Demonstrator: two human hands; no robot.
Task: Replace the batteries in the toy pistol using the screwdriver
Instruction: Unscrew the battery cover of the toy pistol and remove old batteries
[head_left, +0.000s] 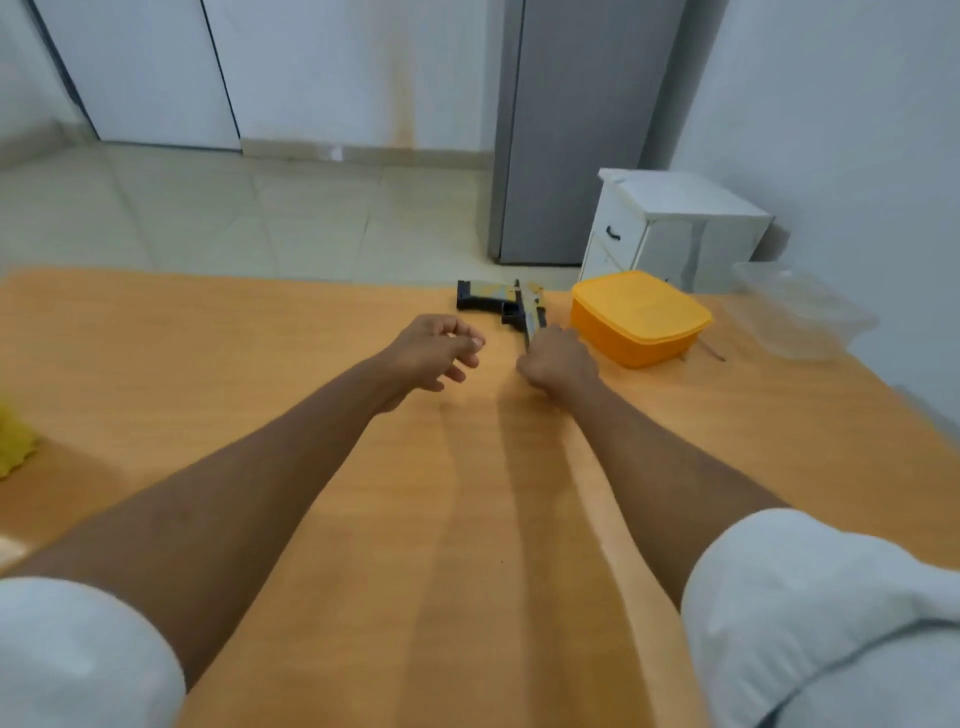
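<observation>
The toy pistol (498, 303) lies at the table's (260, 364) far edge, just left of the orange lidded box (639, 317); one long part runs toward the right hand (558, 364), fisted around its near end. Left hand (434, 353) hovers loosely curled, empty.

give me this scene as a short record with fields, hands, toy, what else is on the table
surface: orange table
toy pistol: lying near the far edge of the table
right hand: closed on the near end of the toy pistol
left hand: just left of the pistol, fingers loosely curled, holding nothing
yellow lidded box: right of the pistol, lid on
clear container: far right
thin tool: pokes out from behind the yellow box, too small to identify
</observation>
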